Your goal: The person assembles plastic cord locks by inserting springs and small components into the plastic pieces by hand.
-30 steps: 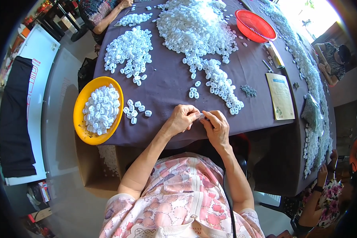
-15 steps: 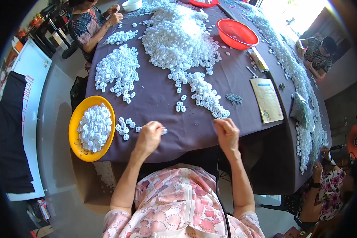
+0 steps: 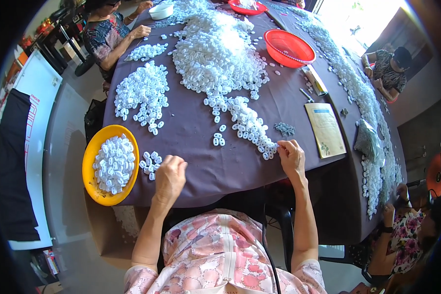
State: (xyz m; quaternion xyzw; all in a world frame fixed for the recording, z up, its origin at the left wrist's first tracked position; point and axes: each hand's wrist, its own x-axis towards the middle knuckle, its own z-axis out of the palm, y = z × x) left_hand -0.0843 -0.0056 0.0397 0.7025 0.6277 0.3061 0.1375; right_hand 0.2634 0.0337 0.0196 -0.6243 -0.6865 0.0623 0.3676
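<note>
Beside right hand (image 3: 290, 157), tan printed leaflet (image 3: 325, 129).

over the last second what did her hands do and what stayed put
The left hand and right hand were joined at the table edge; they parted, the left toward the small cluster of white pieces beside the yellow bowl, the right to the strip of white pieces. Bowl and piles stayed.

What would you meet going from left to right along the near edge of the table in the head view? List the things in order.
Yellow bowl of white pieces → small cluster of white pieces → left hand → strip of white pieces → right hand → tan booklet
</note>
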